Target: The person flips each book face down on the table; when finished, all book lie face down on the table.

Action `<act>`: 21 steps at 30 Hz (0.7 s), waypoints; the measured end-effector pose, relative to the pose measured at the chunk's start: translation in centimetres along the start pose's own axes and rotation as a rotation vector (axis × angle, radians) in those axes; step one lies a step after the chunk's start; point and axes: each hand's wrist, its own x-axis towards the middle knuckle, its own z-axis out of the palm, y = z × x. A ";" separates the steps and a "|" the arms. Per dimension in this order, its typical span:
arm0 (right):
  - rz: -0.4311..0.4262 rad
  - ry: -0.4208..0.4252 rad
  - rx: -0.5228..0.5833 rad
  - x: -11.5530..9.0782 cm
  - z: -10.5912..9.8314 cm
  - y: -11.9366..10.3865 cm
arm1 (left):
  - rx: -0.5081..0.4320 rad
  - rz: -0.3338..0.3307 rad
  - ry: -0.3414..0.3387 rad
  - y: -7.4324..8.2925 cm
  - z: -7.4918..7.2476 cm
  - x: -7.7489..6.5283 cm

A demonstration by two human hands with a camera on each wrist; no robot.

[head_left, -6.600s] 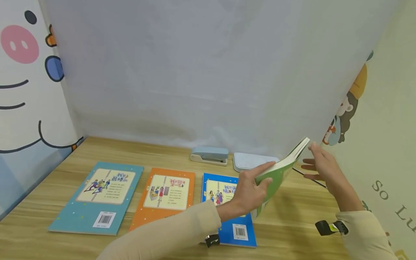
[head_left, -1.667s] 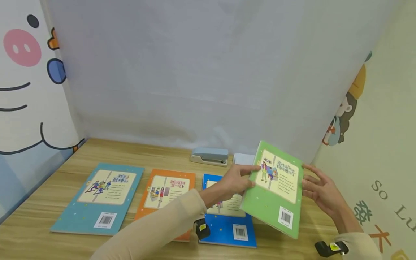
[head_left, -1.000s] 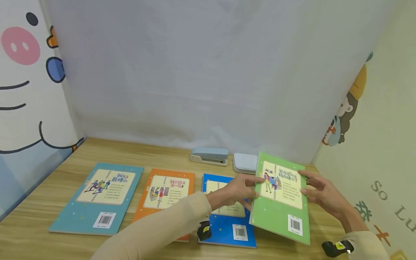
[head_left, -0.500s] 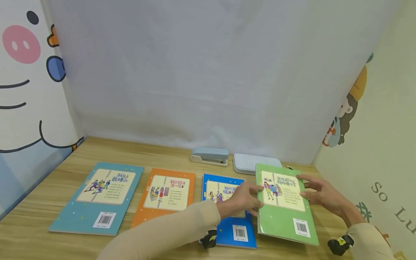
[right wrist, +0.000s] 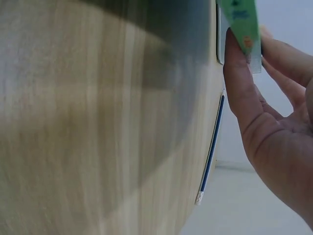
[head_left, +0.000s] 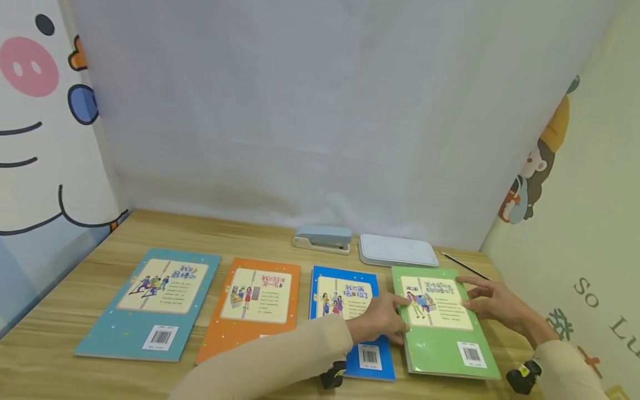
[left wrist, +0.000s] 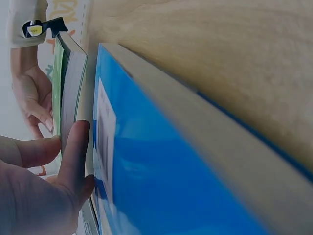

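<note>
A green book (head_left: 440,347) lies back cover up at the right end of a row of books, held low over the table. My left hand (head_left: 380,319) pinches its left edge, thumb on the cover and a finger against the page side in the left wrist view. My right hand (head_left: 502,305) grips the right edge between thumb and fingers. In the right wrist view, that green edge (right wrist: 243,24) stands a little off the wood, with a shadow beneath. Close on the left is a blue book (head_left: 382,347), partly covered by my left hand and sleeve.
An orange book (head_left: 225,333) and a teal book (head_left: 120,328) lie further left on the wooden table (head_left: 45,366). A stapler (head_left: 322,239), a pale blue case (head_left: 397,250) and a pencil (head_left: 465,265) lie along the back, before a grey-white curtain (head_left: 280,111).
Both hands have turned the green book from steeply raised to cover up, then lowered it toward the table right of the blue book. The pale case and pencil are uncovered again.
</note>
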 end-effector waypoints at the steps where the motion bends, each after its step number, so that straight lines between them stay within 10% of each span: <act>1: 0.008 -0.005 0.009 0.0 0.0 0.1 | 0.010 -0.001 -0.001 0.0 0.1 0.0; 21: 0.068 0.051 -0.053 0.2 1.1 1.1 | 0.127 0.008 0.018 -0.5 1.0 0.5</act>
